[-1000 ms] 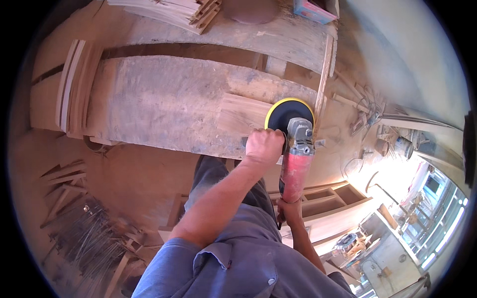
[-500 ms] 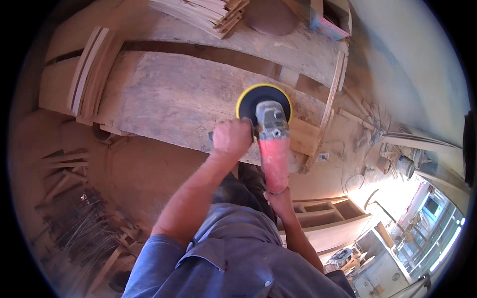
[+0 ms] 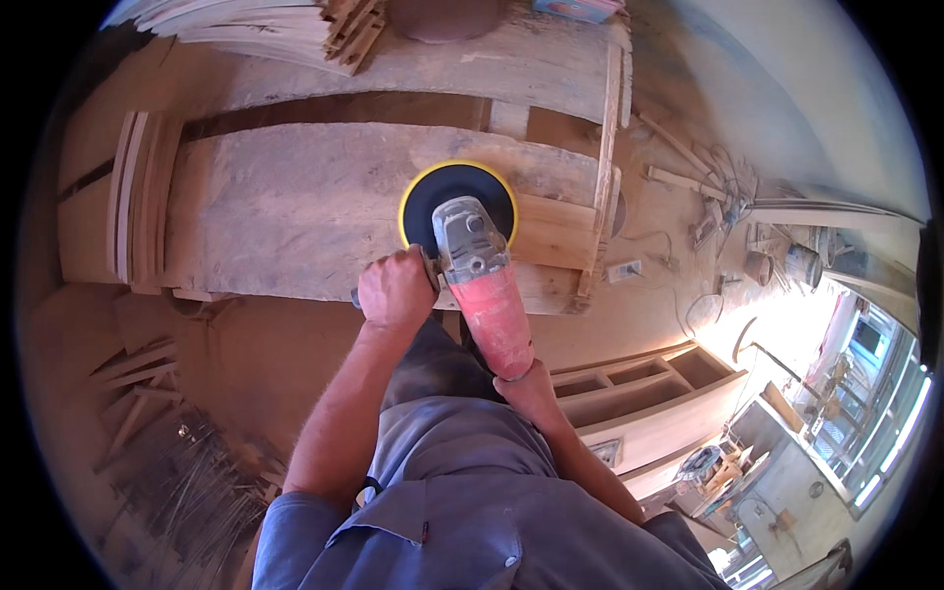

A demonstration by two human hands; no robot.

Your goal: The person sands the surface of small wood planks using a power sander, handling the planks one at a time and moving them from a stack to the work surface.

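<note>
A red-bodied disc sander [image 3: 497,320] is held over a dusty wooden workbench [image 3: 265,206]. Its grey gear head carries a round black pad [image 3: 429,202] with a yellow rim; whether the pad touches the wood I cannot tell. My left hand [image 3: 396,288] is closed around the side handle, whose dark end sticks out to the left. Around the rear end of the red body, close to my waist, my right hand [image 3: 531,393] is wrapped, its fingers partly hidden by the tool.
Upright strips of wood [image 3: 143,197] stand at the bench's left end. Beyond lie stacked thin boards [image 3: 265,34]. A wooden rail [image 3: 605,177] edges the bench's right end. Nearer on the right is a compartmented wooden frame [image 3: 654,385]; scrap rods [image 3: 187,482] lie lower left.
The view has turned, so the bench looks more level. The sander and both hands have shifted left in the picture, with the tool's body tilted more. Both grips stay the same.
</note>
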